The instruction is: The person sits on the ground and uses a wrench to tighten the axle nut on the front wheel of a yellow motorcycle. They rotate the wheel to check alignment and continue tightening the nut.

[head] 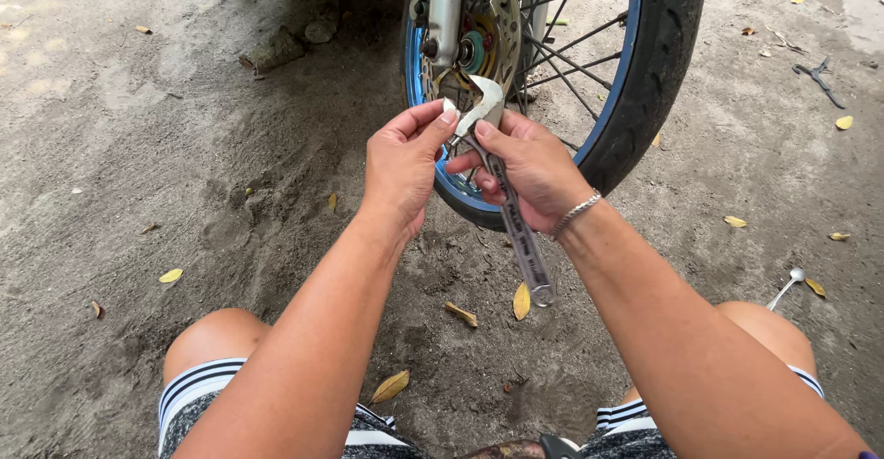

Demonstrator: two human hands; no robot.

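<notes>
Both hands are working the wrench (509, 203) near the wheel (645, 81) hub — right hand (529, 169) gripping its handle, left hand (402, 160) pinching the jaw end w/ fingertips; wrench isn't touching the axle nut (471, 51) yet.

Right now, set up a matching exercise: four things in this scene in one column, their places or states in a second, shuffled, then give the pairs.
1. silver adjustable metal wrench
2. black spoked wheel with blue rim
3. dark forked tool
4. braided silver bracelet

A. on the right wrist
B. lying on sand, far right
C. standing upright on the ground
D. held by right hand, left hand at its jaw

Pairs: 1-D, 2-C, 3-B, 4-A
</notes>
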